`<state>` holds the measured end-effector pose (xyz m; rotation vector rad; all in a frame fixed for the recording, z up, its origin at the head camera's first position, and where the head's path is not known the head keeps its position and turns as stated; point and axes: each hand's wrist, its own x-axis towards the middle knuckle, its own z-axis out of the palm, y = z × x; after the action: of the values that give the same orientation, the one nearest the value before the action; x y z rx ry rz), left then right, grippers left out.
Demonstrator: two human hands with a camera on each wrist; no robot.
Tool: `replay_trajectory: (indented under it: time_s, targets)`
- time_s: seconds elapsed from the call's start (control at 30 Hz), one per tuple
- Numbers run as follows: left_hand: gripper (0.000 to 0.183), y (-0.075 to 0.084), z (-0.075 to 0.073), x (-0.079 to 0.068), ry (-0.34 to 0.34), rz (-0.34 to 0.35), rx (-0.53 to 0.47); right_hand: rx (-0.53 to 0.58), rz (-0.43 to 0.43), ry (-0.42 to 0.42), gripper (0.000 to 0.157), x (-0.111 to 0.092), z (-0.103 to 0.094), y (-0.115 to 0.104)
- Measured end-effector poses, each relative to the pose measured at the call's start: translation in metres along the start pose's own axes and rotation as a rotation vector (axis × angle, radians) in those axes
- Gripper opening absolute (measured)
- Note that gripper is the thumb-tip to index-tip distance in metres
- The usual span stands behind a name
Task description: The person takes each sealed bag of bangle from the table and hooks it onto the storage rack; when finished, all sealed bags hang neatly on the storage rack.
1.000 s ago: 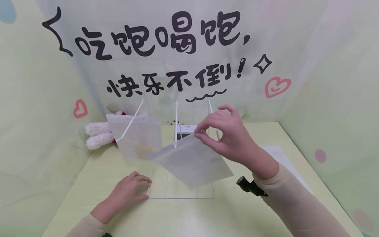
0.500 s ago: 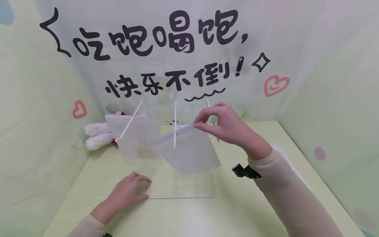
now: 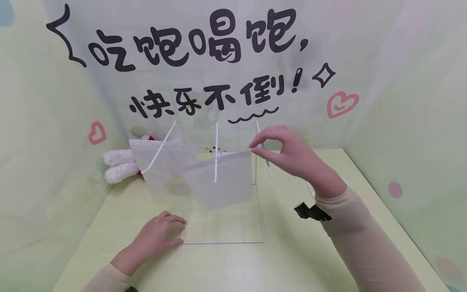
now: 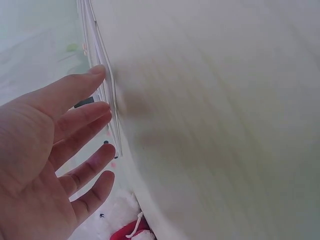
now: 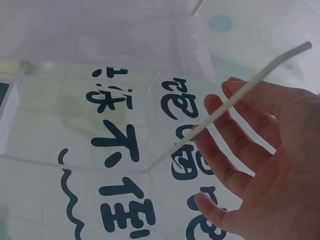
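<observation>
A white wire rack (image 3: 223,243) stands on the table with several upward-slanting prongs. One frosted plastic bag (image 3: 160,158) hangs on the left prong; a second frosted bag (image 3: 222,182) hangs on the middle prong, its top edge tilted up to the right. My right hand (image 3: 292,152) is at that bag's upper right corner, thumb and index tips slightly apart in the right wrist view. The bare right prong (image 5: 240,95) passes in front of those fingers. My left hand (image 3: 157,233) rests its fingertips on the rack's near left base corner, fingers relaxed in the left wrist view.
A white plush toy (image 3: 120,166) with red parts lies at the back left, partly behind the left bag. A white sheet (image 3: 311,190) is mostly hidden by my right arm. Printed fabric walls enclose the table (image 3: 219,271) at the back and sides.
The second bag has moved back and turned more upright on the middle prong. My right hand rose, then shifted right, its pinch on the corner loosening. My left hand stays put.
</observation>
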<state>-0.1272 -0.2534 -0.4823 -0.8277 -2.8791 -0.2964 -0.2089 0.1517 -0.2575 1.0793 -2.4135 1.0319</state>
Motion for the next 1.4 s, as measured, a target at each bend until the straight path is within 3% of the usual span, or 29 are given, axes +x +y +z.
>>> replay_trajectory:
  time_s: [0.27, 0.53, 0.87, 1.4]
  targets:
    - [0.038, -0.003, 0.003, 0.001, 0.005, -0.009, 0.014, -0.026, 0.101, 0.084, 0.015, -0.032, -0.022, 0.026]
    - [0.038, -0.004, 0.004, -0.002, 0.008, -0.017, 0.028, -0.130, 0.222, 0.044, 0.012, -0.071, -0.024, 0.071]
    - [0.038, -0.004, 0.000, 0.006, 0.029, 0.020, 0.031, -0.248, 0.470, 0.006, 0.013, -0.139, -0.036, 0.128]
    - [0.040, -0.001, 0.002, 0.000, 0.000, -0.022, 0.009, -0.282, 0.538, -0.099, 0.018, -0.186, -0.048, 0.193]
